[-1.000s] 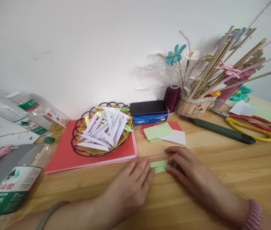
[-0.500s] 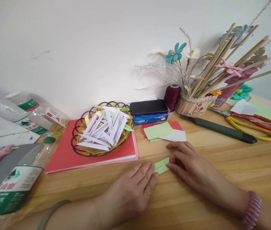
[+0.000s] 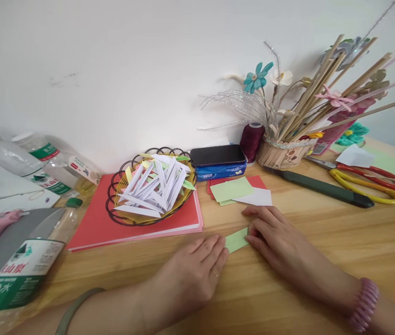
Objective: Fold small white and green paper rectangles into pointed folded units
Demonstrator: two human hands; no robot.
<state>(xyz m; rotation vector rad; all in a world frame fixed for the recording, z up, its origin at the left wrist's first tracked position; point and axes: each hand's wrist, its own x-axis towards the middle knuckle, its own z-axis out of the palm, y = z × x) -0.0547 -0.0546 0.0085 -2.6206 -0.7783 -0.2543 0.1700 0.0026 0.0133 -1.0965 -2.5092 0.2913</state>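
Head view: the left hand (image 3: pixel 187 274) lies palm-down on the wooden table (image 3: pixel 323 242), fingers extended and flat, fingertips touching the left end of the small folded light-green paper piece (image 3: pixel 236 240). The right hand (image 3: pixel 281 242) lies flat as well, its fingertips pressing the paper's right end. Neither hand is closed around anything; both pin the paper against the table, a hold suited to keeping a fold flat.

Just behind the paper lies a stack of green, white and red paper sheets (image 3: pixel 239 191). To the left, 1 black wire basket of folded white paper strips (image 3: pixel 152 190) rests on a red card pad (image 3: pixel 96 223). Yellow-and-red scissors (image 3: pixel 368 184) lie far right. A plain white wall (image 3: pixel 113 70) backs the table.
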